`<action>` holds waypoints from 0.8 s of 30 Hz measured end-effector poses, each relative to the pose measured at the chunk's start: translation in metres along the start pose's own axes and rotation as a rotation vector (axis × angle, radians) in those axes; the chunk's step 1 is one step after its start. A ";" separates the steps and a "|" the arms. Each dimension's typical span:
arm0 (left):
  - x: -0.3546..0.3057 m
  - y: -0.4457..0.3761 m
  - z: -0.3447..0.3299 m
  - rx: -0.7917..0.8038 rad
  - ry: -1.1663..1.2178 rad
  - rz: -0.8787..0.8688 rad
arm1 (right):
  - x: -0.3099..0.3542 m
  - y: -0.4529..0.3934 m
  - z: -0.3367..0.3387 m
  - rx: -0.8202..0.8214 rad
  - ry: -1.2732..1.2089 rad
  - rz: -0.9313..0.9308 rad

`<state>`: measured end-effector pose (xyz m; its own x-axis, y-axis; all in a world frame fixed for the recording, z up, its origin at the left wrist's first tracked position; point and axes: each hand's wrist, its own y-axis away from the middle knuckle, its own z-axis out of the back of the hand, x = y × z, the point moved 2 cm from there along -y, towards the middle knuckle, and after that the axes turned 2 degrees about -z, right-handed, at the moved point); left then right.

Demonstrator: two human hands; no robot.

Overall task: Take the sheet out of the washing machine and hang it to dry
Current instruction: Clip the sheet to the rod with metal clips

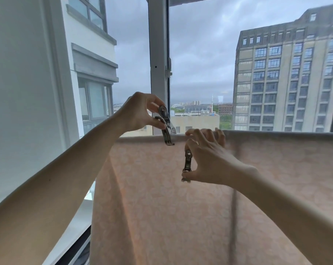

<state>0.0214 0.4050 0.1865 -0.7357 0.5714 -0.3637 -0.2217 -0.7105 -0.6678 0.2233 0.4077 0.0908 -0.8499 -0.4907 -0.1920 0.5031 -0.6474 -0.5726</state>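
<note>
Sheet (200,197) draped over rail, soft, light; hold at top fold. Left hand (141,113) pinches clip (165,127); right hand (205,161) pinches spare clip (187,163).

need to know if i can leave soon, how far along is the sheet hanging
Mostly done: the pale pink patterned sheet is already draped over a line by the window. In hand: the left hand squeezes a metal clip at the sheet's top edge, while the right hand holds a second metal clip and steadies the edge. Left: fastening both clips.
</note>
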 end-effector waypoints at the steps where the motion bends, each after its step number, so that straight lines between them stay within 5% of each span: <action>1: 0.002 -0.001 0.000 0.008 -0.001 0.001 | 0.000 0.001 0.000 0.002 0.002 -0.001; 8: 0.007 0.011 -0.008 0.064 -0.018 0.020 | -0.003 0.006 -0.002 0.007 -0.019 0.009; 16: -0.028 0.047 -0.057 -0.145 -0.794 -0.442 | -0.012 0.026 0.001 -0.086 -0.068 -0.097; 19: -0.038 0.047 -0.090 -0.222 -0.786 -0.588 | -0.020 0.036 0.002 -0.121 -0.079 -0.133; 24: -0.045 0.031 -0.129 -0.228 -0.701 -0.568 | -0.040 0.066 0.012 -0.187 -0.113 -0.172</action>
<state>0.1301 0.4097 0.0985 -0.7907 0.3769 0.4825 -0.5903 -0.2603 -0.7640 0.2922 0.3778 0.0700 -0.8922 -0.4517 0.0055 0.3059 -0.6130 -0.7285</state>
